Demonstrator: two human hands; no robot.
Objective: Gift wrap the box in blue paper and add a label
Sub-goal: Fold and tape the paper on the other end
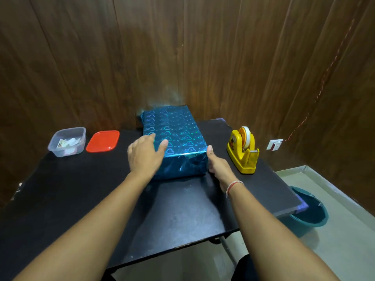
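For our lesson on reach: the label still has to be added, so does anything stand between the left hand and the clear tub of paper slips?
Nothing tall. The left hand rests on the wrapped box; only the flat red lid lies on the table between it and the clear tub.

A box (174, 138) wrapped in shiny blue paper with a heart pattern lies lengthwise at the middle of the desk's (182, 209) far edge. The left hand (145, 157) rests on its near left corner, fingers spread on top. The right hand (218, 165) is against its right side, thumb up by the top edge. A yellow tape dispenser (242, 151) stands near the right edge. Toward the far left corner sit a clear tub (68, 141) and, just beside it, a red lid (102, 141).
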